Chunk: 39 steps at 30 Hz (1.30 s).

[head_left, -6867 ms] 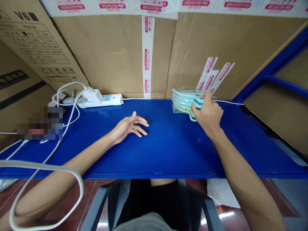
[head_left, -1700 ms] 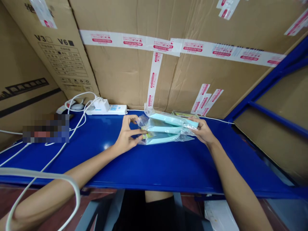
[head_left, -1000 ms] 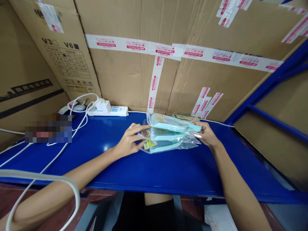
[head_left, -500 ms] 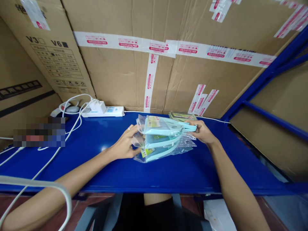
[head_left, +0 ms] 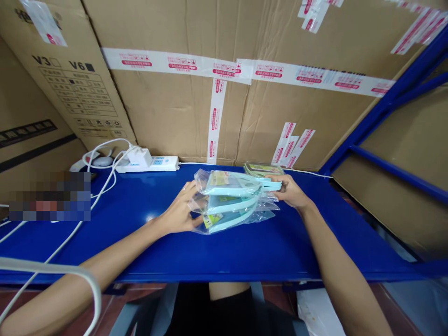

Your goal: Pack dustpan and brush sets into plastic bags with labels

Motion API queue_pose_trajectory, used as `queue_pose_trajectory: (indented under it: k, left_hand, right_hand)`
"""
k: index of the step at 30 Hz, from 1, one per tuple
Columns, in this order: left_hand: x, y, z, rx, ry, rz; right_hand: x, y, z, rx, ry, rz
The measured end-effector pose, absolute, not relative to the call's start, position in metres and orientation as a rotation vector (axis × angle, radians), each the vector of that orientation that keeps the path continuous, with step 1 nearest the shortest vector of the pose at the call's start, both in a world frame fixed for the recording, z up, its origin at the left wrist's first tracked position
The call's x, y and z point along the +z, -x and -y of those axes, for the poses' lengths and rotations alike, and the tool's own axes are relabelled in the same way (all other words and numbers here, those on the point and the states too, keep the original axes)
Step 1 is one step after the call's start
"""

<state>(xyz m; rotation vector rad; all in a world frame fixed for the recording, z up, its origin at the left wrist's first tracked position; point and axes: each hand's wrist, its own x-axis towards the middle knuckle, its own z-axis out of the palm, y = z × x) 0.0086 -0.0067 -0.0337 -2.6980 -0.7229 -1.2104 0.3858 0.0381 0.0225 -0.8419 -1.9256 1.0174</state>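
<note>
A stack of light-blue plastic items with handles, each in a clear bag with a yellow-green label, is held over the middle of the blue table. Three layers show; their exact kind is unclear. My left hand grips the left ends of the bags, its fingers apart along the layers and partly behind the plastic. At the other end, my right hand is closed around the handle ends of the upper items. Behind the stack lies a green-edged packaged item, partly covered by the bags.
On the blue table, a white power strip with plugs sits at the back left. White cables run down the left side, one looping over my left forearm. Taped cardboard walls the back; a blue metal frame stands at right.
Both hands and the bagged stack have shifted very slightly left in view, along with the background. The hold on the stack looks the same.
</note>
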Motion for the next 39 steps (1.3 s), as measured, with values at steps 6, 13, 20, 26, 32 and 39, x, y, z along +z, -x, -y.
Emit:
queue_pose_trajectory:
  k: [6, 13, 20, 26, 32, 39]
  left_hand:
    - [-0.035, -0.011, 0.011, -1.309, 2.677, 0.615]
    - [-0.035, -0.012, 0.015, -1.306, 2.749, 0.644]
    - [-0.027, -0.014, 0.015, -1.264, 2.708, 0.651]
    - [-0.004, -0.008, 0.014, -1.442, 2.531, 0.562]
    - [-0.005, -0.011, 0.014, -1.448, 2.635, 0.399]
    - [-0.014, -0.011, 0.012, -1.472, 2.606, 0.441]
  right_hand:
    - [0.022, -0.385, -0.038, 1.044, 0.821, 1.912]
    - [0.024, -0.382, -0.036, 1.057, 0.827, 1.907]
    - [0.021, -0.386, -0.040, 1.052, 0.860, 1.922]
    - [0.022, -0.400, -0.042, 1.062, 0.900, 1.874]
    - [0.024, -0.400, -0.041, 0.998, 0.885, 2.019]
    - [0.029, -0.396, -0.037, 0.987, 0.876, 2.061]
